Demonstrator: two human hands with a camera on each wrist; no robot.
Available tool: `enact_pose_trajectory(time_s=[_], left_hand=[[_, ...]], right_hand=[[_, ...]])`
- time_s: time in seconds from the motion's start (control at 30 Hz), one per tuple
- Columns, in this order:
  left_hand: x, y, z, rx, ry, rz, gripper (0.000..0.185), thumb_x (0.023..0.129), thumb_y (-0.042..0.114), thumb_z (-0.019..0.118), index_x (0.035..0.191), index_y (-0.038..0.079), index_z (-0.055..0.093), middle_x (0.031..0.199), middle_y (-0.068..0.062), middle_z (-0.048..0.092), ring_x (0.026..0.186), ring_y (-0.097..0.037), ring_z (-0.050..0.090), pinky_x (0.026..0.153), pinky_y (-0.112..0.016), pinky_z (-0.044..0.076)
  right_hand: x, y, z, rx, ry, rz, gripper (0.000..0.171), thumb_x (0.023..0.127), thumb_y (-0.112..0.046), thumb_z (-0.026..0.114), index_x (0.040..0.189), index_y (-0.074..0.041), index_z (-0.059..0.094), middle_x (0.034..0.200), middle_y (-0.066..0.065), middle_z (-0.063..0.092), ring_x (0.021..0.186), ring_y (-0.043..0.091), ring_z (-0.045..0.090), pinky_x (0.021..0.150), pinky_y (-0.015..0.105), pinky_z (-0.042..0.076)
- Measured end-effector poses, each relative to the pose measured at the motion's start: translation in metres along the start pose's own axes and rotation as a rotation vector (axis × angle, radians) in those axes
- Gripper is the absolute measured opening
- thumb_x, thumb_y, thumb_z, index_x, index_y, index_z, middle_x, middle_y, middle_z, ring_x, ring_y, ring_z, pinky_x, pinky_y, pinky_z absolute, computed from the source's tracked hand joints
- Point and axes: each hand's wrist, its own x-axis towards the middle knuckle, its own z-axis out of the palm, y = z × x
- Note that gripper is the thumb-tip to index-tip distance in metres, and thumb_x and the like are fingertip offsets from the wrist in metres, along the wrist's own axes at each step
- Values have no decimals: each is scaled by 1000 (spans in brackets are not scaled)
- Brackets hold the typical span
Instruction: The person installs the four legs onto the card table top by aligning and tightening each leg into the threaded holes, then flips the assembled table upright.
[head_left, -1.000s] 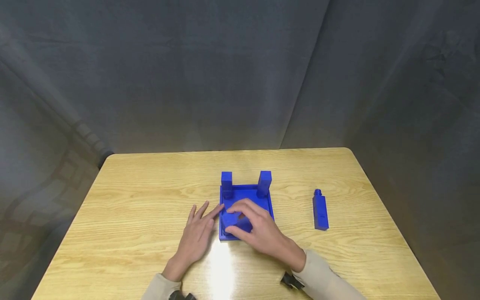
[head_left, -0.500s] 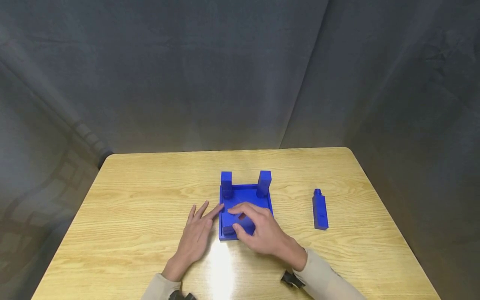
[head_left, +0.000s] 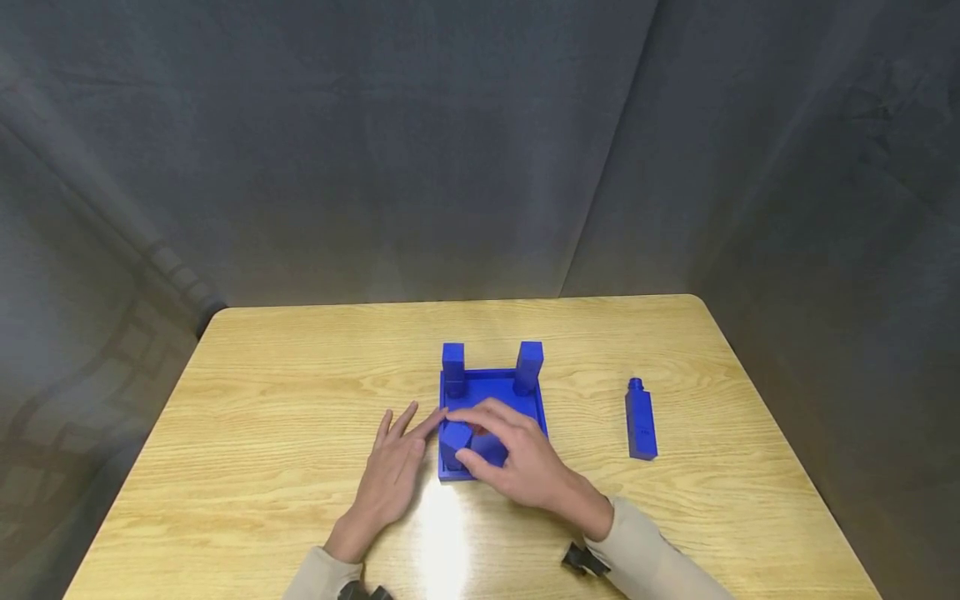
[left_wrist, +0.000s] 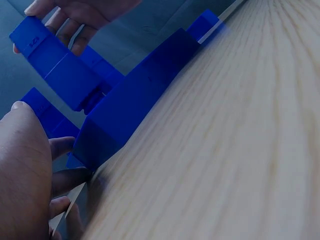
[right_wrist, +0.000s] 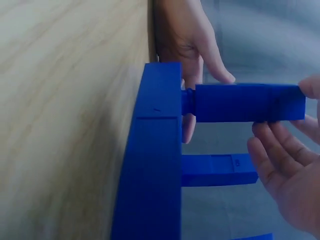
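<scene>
Evidently the near-left leg [head_left: 452, 451] is the one being worked: it stands upright at the near-left corner of the blue rimmed panel [head_left: 491, 388], which lies flat on the tabletop [head_left: 300, 400]. The right hand's [head_left: 528, 462] grip is narrow, thumb and fingertips pinching the leg around its upper end, a hold that would suit turning it. From the right wrist, the leg's neck [right_wrist: 188, 102] shows between leg and panel, so I judge it is only partly seated.

The left hand [head_left: 390, 479] grips nothing; its fingers are spread, with fingertips against the panel's left edge, probably to stop the panel sliding or twisting.

The far-left leg [head_left: 453, 367] and far-right leg [head_left: 529, 367] stand upright at the panel's two far corners, apparently seated. A loose leg [head_left: 641, 425] lies on its side toward the tabletop's right edge, well apart from the panel, its ribbed neck pointing at the far edge; there it seems out of the way yet within the right hand's reach.
</scene>
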Motion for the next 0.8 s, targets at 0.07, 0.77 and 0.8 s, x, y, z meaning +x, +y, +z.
enact_pose_trajectory(time_s=[0.07, 0.77, 0.8], left_hand=[[0, 0, 0, -4, -1, 0, 54, 121, 23, 25, 161, 14, 60, 158, -7, 65, 155, -52, 45, 132, -75, 14], [0, 1, -1, -1, -3, -1, 54, 122, 25, 25, 161, 14, 59, 158, -6, 64, 156, -51, 45, 131, -75, 14], [0, 1, -1, -3, -4, 0, 54, 122, 26, 24, 162, 14, 59, 159, -6, 64, 156, -51, 44, 131, -75, 14]], right_hand=[[0, 1, 3, 20, 14, 2, 41, 98, -16, 86, 137, -11, 71, 120, 3, 73, 103, 15, 73, 87, 38, 68], [-1, 3, 8, -15, 21, -38, 50, 103, -14, 81, 151, -11, 68, 130, 5, 75, 104, 15, 75, 90, 30, 66], [0, 3, 6, -27, 9, -53, 47, 105, -15, 78, 151, -12, 69, 131, 4, 75, 108, 15, 75, 92, 31, 65]])
